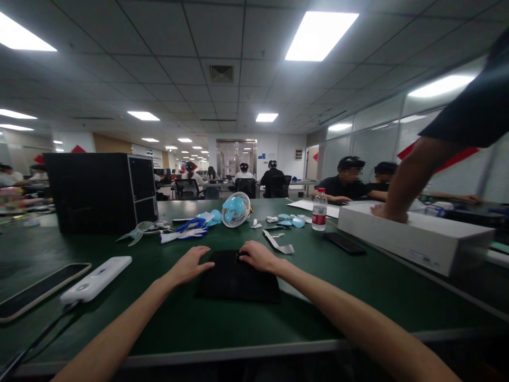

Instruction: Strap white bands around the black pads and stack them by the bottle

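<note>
A flat black piece, perhaps a pouch or a mat (238, 284), lies on the green table in front of me. My left hand (193, 263) rests at its upper left edge with the thumb and fingers apart, holding nothing. At its top edge, the curled fingers of my right hand (256, 255) press together over a small dark bit that I cannot make out. Just beyond are a small blue and white fan (236, 210), tipped back, and blue and white gloves (186, 229). A torn silvery-white strip (278, 244) lies past my right hand.
On the left stand a black computer case (91, 193), a phone (43, 289) and a white power strip (97, 278) with a cable. To the right are a water bottle (319, 211), a dark phone (344, 243) and a long white box (401, 236), touched by another person's hand (392, 212).
</note>
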`<state>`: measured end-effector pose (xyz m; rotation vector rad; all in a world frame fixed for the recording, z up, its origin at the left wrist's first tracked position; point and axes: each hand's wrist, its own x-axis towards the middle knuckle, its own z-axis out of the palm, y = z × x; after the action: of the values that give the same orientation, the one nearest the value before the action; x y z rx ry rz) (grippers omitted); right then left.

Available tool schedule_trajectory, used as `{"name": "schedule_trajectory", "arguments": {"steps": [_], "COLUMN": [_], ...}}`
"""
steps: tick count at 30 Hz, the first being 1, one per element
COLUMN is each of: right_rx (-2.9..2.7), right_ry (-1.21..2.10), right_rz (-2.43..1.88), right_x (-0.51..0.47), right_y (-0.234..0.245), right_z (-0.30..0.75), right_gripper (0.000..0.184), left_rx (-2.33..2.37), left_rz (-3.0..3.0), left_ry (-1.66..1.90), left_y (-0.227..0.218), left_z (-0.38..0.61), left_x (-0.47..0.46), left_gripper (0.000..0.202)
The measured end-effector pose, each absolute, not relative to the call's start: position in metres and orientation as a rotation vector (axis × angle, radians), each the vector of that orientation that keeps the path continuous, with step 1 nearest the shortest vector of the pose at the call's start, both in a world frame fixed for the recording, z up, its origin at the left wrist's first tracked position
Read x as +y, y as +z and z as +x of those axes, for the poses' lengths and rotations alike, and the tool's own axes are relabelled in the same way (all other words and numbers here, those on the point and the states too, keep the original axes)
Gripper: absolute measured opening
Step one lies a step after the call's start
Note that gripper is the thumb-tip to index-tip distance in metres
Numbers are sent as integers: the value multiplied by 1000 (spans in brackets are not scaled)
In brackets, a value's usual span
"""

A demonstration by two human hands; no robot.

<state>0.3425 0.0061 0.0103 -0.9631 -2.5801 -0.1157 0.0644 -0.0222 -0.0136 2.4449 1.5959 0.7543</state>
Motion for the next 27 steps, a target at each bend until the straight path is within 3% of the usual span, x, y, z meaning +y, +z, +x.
{"name": "schedule_trajectory", "arguments": {"steps": [8, 18, 27], "right_rx": [-2589, -2157, -2168], "right_ry": [-34, -400, -256], "right_rz": [-882, -1834, -1956], "right_x": [13, 43, 48], "right_y": [3, 11, 5], "right_z": [332, 415, 428], "right_gripper": [28, 40, 32], "left_rx": [1554, 1539, 1591], "left_rz": [2326, 2297, 2320], "left_ry": [638, 547, 598], "left_y": [-20, -14, -15], "left_z": [66, 68, 69], "left_x": [-22, -28, -26], "left_gripper": [77, 84, 78]}}
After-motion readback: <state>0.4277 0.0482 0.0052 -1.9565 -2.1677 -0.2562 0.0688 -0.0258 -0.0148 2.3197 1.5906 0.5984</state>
